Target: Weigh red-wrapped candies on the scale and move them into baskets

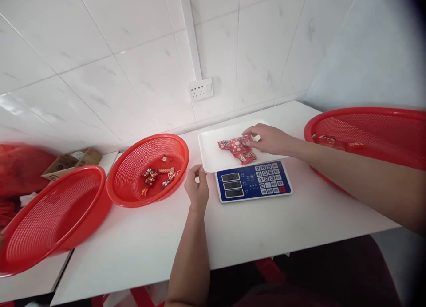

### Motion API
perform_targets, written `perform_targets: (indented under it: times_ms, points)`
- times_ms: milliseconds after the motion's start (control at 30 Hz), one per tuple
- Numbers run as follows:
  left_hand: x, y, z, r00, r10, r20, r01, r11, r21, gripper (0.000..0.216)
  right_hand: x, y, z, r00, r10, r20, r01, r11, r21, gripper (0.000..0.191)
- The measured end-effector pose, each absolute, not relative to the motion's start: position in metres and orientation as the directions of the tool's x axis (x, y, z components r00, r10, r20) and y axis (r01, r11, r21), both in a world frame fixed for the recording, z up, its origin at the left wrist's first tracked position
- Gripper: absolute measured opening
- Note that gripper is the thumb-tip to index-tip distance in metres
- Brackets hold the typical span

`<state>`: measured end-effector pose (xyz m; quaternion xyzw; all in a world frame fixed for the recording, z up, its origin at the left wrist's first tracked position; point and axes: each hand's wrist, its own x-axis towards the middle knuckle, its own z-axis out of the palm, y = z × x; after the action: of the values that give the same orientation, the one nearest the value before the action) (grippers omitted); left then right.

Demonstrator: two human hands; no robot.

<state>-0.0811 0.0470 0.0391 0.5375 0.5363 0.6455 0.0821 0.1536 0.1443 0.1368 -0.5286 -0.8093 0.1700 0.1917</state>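
Observation:
My left hand (197,188) is closed at the near left corner of a white tray (209,152), pinching its rim between thumb and fingers. The tray rests on top of a blue-and-white digital scale (254,182). Several red printed packets (238,147) lie in a small heap on the tray. Over the right side of that heap, my right hand (262,137) has its thumb and fingers curled round the edge of a red packet. The scale's keypad and displays show in front of the tray.
A red perforated basket (181,149) with a few small packets stands left of the scale. Another red basket (101,183) is tilted farther left, by a cardboard box (89,157). On the right, a large red basket (366,112) holds red packets. A wall socket (200,89) is behind.

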Motion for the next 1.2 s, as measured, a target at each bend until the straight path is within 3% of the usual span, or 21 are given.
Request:
perform_targets:
  times_ms: [233, 433, 633, 900, 1067, 1200]
  points:
    - [-0.08, 0.048, 0.038, -0.407, 0.672, 0.619, 0.471, -0.426, 0.772, 0.021, 0.149, 0.122, 0.121, -0.425, 0.905, -0.014, 0.846, 0.392, -0.362, 0.033]
    - [-0.081, 0.048, 0.038, -0.406, 0.672, 0.619, 0.481, -0.419, 0.77, 0.02, 0.134, 0.116, 0.123, -0.522, 0.85, 0.065, 0.703, 0.472, -0.531, 0.036]
    - [-0.081, 0.048, 0.038, -0.406, 0.674, 0.617, 0.483, -0.415, 0.771, 0.019, 0.156, 0.106, 0.125, -0.476, 0.865, 0.159, 0.741, 0.492, -0.458, 0.037]
    - [-0.08, 0.047, 0.038, -0.407, 0.675, 0.615, 0.484, -0.412, 0.772, 0.021, 0.207, 0.081, 0.111, -0.319, 0.94, 0.117, 0.761, 0.328, -0.559, 0.037]
    - [-0.08, 0.047, 0.039, -0.411, 0.678, 0.609, 0.495, -0.396, 0.774, 0.021, 0.208, 0.069, 0.096, -0.201, 0.959, 0.2, 0.767, 0.281, -0.577, 0.032]
    - [-0.08, 0.047, 0.039, -0.41, 0.679, 0.609, 0.498, -0.393, 0.773, 0.021, 0.195, 0.066, 0.088, -0.238, 0.923, 0.303, 0.759, 0.371, -0.534, 0.03]
